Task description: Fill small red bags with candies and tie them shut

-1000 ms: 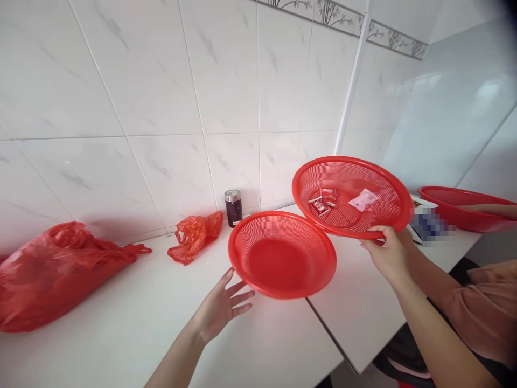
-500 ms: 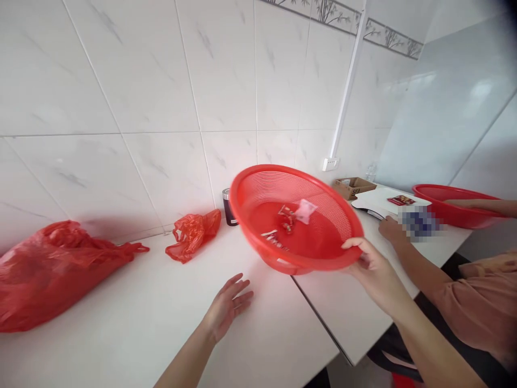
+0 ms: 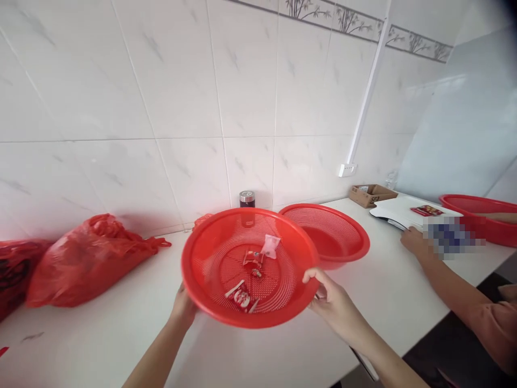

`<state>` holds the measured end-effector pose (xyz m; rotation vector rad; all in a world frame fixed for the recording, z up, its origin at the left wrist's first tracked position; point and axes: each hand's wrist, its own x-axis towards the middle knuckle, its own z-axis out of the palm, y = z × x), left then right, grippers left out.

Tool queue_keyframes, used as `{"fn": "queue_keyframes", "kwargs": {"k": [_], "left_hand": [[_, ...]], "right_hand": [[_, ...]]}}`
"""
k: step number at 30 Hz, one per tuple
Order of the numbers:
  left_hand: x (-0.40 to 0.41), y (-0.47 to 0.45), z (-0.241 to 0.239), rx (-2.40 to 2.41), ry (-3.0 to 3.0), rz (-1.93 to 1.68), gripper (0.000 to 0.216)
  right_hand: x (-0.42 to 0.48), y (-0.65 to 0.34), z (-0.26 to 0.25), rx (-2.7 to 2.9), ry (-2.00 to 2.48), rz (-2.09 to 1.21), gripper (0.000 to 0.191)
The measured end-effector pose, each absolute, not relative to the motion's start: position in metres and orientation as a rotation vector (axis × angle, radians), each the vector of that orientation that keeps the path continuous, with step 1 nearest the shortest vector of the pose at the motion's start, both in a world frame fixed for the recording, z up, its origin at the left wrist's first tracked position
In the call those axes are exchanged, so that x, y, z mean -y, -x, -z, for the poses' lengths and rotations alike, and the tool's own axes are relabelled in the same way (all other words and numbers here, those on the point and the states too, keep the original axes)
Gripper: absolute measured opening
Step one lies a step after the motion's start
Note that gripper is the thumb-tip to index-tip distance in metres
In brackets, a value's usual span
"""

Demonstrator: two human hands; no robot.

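Observation:
A red perforated plastic basket (image 3: 210, 258) is held up above the white table, tilted a little towards me. My right hand (image 3: 330, 295) grips its right rim, the thumb over the edge. At the left side, my left hand (image 3: 184, 308) supports the basket from outside; the basket hides most of its fingers. Inside lie a few small wrapped packets: a pink packet (image 3: 271, 246), a red packet (image 3: 253, 258) and a red-and-white packet (image 3: 242, 297). Just behind to the right stands a second red basket (image 3: 343, 237), partly covered by the held one.
Full red plastic bags (image 3: 97, 261) lie at the left by the tiled wall. Behind the basket stands a dark jar with a metal lid (image 3: 247, 198). To the right are a cardboard box (image 3: 365, 198), a white scale (image 3: 390, 210), a co-worker's arm (image 3: 448, 280) and another red basin (image 3: 493, 229).
The held basket has come left and nearer, uncovering the second basket. My left hand, free and open before, is now at its left side. My view has turned somewhat left.

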<state>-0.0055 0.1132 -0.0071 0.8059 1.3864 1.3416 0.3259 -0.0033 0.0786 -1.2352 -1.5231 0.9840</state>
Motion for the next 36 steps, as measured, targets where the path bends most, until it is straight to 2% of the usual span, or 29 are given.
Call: {"fn": "queue_keyframes", "kwargs": {"k": [6, 9, 12, 16, 18, 21, 23, 26, 28, 30, 32, 34, 36], "left_hand": [[-0.159, 0.022, -0.002, -1.562, -0.851, -1.322, 0.041], [-0.177, 0.021, -0.008, -1.528, -0.902, -1.262, 0.035], [-0.184, 0.018, -0.01, -1.481, -0.91, -1.225, 0.035], [-0.167, 0.017, -0.011, -1.429, -0.956, -1.229, 0.041], [-0.144, 0.017, -0.014, -1.382, -1.025, -1.208, 0.043], [-0.096, 0.019, -0.027, -1.315, -1.145, -1.057, 0.041], [-0.063, 0.022, -0.04, -1.275, -1.306, -0.759, 0.04], [-0.029, 0.027, -0.06, -1.153, -1.533, -0.437, 0.039], [-0.021, 0.028, -0.066, -1.234, -1.606, -0.472, 0.04], [-0.023, 0.024, -0.064, -1.473, -1.678, -0.656, 0.038], [-0.036, 0.016, -0.056, -1.63, -1.817, -0.877, 0.028], [-0.059, 0.006, -0.047, -1.595, -1.979, -1.005, 0.014], [-0.091, 0.001, -0.047, -1.55, -2.037, -1.038, 0.028]], "right_hand": [[-0.013, -0.335, -0.036, 1.492, 1.567, -0.542, 0.027], [-0.019, -0.334, -0.012, 1.41, 1.617, -0.391, 0.033], [-0.023, -0.324, -0.002, 1.287, 1.649, -0.353, 0.037], [-0.018, -0.296, 0.003, 1.068, 1.492, -0.406, 0.06], [-0.009, -0.279, 0.011, 0.968, 1.402, -0.473, 0.066], [0.008, -0.255, 0.03, 1.034, 1.362, -0.568, 0.041], [0.014, -0.242, 0.039, 1.298, 1.318, -0.61, 0.024], [0.012, -0.229, 0.035, 1.657, 1.186, -0.583, 0.016], [0.005, -0.22, 0.022, 1.745, 1.143, -0.521, 0.016], [-0.003, -0.209, 0.007, 1.809, 1.143, -0.468, 0.019], [-0.008, -0.194, -0.004, 1.903, 1.172, -0.461, 0.025], [-0.01, -0.178, -0.005, 2.017, 1.222, -0.512, 0.039], [-0.009, -0.164, 0.003, 2.142, 1.272, -0.593, 0.05]]}}
